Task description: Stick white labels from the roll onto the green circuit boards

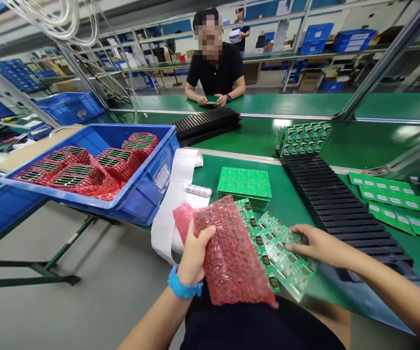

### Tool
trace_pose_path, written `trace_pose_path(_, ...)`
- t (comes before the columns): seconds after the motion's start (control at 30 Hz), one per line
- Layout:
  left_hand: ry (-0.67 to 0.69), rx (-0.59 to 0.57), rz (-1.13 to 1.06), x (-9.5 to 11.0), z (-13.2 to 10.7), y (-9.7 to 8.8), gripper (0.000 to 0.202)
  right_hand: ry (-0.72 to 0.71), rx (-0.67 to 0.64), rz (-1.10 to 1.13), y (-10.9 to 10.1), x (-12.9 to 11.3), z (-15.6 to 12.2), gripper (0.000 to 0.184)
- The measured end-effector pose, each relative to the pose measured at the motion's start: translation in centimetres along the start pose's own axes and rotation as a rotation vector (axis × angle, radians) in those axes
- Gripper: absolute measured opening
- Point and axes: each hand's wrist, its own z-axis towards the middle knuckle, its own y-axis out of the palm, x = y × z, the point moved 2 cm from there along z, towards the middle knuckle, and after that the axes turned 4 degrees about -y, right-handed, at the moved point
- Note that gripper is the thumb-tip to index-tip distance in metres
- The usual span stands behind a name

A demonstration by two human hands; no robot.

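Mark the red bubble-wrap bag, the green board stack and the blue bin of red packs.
Red bubble-wrap bag (233,257): head view, middle of its front.
Green board stack (244,182): head view, top board.
Blue bin (150,193): head view, outer wall.

PCB w/ digit displays (260,240) part. hidden by red bubble-wrap bag (233,255)

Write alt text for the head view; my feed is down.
The left hand grips a red bubble-wrap sleeve, a green circuit board showing at its right edge; the right hand holds another board beside it. A blue bin at left holds wrapped boards; a co-worker is across the green bench.
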Motion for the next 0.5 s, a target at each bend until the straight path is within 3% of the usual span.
trace_pose_path(0.1, -0.032, -0.033, -0.022, -0.3, 0.7, 1.2, 0.047, 0.017, 0.106, 0.003, 0.4, -0.3, -0.8, 0.052)
trace_pose_path(0.17, -0.038, -0.043, -0.012, -0.4, 1.1, 1.6, 0.047, -0.040, 0.271, 0.014, 0.1, -2.1, -1.3, 0.052)
trace_pose_path(0.23, -0.025, -0.044, 0.002, -0.5, 1.2, 1.8, 0.048, -0.109, 0.352, 0.138, -0.2, -4.8, -1.6, 0.047)
trace_pose_path(0.37, 0.044, -0.072, 0.038, -1.0, 0.9, 2.2, 0.055, -0.095, 0.183, 0.563, 0.8, -10.0, -1.1, 0.057)
trace_pose_path(0.5, 0.128, -0.020, 0.218, -1.3, 1.2, 2.3, 0.056, 0.025, 0.165, 0.765, 2.8, -11.9, 0.4, 0.065)
